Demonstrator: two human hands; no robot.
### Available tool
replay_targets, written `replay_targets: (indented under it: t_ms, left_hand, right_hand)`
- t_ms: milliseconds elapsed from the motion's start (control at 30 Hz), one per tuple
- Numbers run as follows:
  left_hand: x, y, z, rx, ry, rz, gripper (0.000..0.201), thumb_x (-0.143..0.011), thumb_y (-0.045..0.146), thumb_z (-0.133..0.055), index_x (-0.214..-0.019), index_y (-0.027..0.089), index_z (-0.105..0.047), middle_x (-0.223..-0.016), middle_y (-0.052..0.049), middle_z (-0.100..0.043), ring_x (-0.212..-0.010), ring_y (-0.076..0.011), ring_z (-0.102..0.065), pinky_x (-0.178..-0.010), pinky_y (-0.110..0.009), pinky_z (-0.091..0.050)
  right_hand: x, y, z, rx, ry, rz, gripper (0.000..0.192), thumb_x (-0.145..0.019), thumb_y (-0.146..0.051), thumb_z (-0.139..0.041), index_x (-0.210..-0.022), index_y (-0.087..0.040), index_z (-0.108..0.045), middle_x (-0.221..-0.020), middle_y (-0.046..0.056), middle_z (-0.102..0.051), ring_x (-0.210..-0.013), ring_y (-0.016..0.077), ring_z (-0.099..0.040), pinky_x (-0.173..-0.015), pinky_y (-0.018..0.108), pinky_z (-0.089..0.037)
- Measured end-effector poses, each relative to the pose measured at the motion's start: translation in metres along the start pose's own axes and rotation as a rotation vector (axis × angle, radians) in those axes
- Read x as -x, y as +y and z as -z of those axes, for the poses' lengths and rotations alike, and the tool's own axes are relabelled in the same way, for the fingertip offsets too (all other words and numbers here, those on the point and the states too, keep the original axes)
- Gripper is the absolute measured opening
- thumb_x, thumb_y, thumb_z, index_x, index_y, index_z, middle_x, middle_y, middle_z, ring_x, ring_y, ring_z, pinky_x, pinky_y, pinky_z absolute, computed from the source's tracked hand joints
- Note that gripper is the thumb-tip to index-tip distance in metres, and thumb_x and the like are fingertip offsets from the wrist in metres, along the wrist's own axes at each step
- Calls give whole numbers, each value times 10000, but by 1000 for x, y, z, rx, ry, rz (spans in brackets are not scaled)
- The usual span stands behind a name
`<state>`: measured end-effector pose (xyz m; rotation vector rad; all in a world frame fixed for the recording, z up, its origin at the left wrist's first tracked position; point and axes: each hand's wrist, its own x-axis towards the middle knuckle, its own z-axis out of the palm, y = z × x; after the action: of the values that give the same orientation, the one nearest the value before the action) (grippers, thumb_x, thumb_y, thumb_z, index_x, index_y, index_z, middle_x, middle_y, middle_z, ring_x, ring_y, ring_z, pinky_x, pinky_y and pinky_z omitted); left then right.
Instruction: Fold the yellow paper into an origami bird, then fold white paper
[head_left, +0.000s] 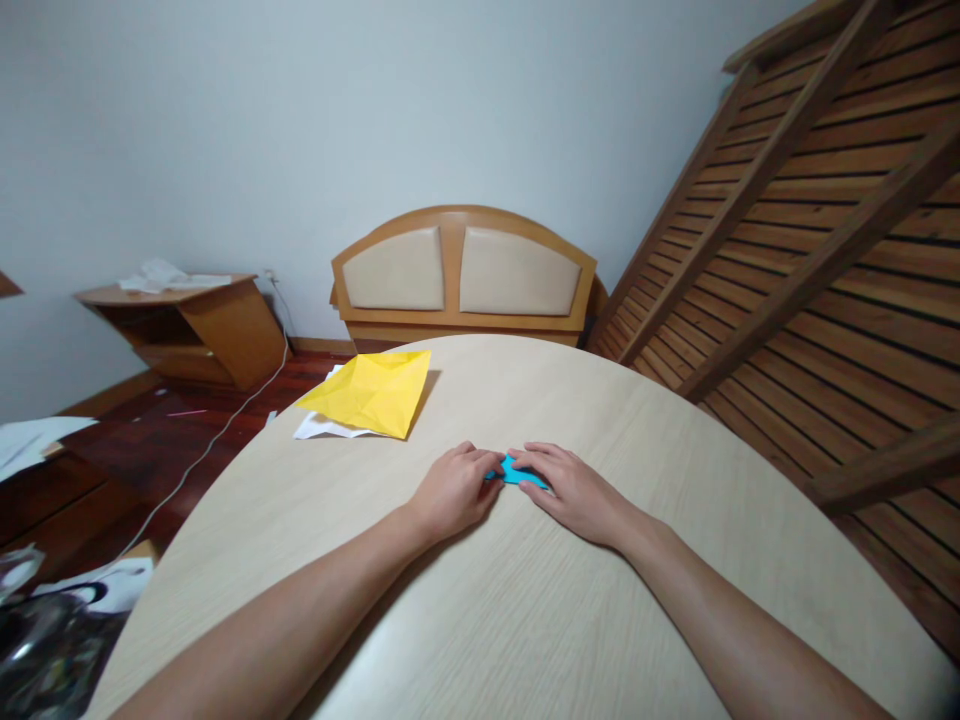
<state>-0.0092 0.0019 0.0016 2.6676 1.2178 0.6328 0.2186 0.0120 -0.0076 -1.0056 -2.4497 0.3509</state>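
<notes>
A small piece of folded blue paper [516,474] lies on the round, pale wood table [637,620]. My left hand [457,488] grips its left end, the fingers curled and covering that part. From the other side my right hand [568,486] has its thumb and fingers closed on the right part of the paper. Only the middle of the blue paper shows between the two hands. Beyond my left hand, a creased yellow sheet [375,392] rests on top of white paper [322,428].
A headboard [463,330] stands behind the table against the wall. Wooden slats [840,350] lean on the right. To the left are a low cabinet [225,335] with crumpled white material on top, a white cable [217,437] across the floor, and clutter at the lower left.
</notes>
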Motion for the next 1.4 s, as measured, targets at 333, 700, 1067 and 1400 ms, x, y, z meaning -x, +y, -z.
replay_targets:
  t_ms: [333, 700, 1067, 1400]
  left_hand:
    - [3, 3, 0, 49, 122, 169, 164, -932, 315, -622, -921, 173, -704, -848, -66, -736, -796, -234, -634, -742, -342, -466]
    - [2, 10, 0, 334, 208, 365, 204, -905, 373, -668, -912, 170, -683, -778, -39, -714, -663, -176, -643, -615, -274, -464]
    - [1, 17, -10, 782, 266, 383, 234, -881, 387, -694, -925, 165, -634, -845, -45, -735, -708, -178, -717, -623, -257, -534]
    - [0, 15, -14, 878, 300, 335, 220, -899, 158, -614, -1118, 146, -600, -1080, -116, -732, -877, -198, -751, -770, -316, -606]
  right_hand:
    - [-2, -11, 0, -45, 56, -30, 270, -1025, -240, -467, -1237, -246, -634, -1128, 88, -703, -1056, 251, -624, -945, 454, -514]
    - [-3, -22, -6, -51, 87, -116, 127, -999, -266, -523, -1095, -219, -590, -1021, 78, -671, -966, 241, -634, -869, 396, -505]
    - [-5, -34, -11, -374, 165, -256, 61, -949, -198, -523, -975, -239, -560, -997, 48, -722, -896, 200, -696, -794, 335, -535]
    - [-12, -23, -20, -777, 351, -373, 210, -922, -393, -613, -1040, -219, -620, -1103, 99, -722, -979, 213, -707, -876, 384, -586]
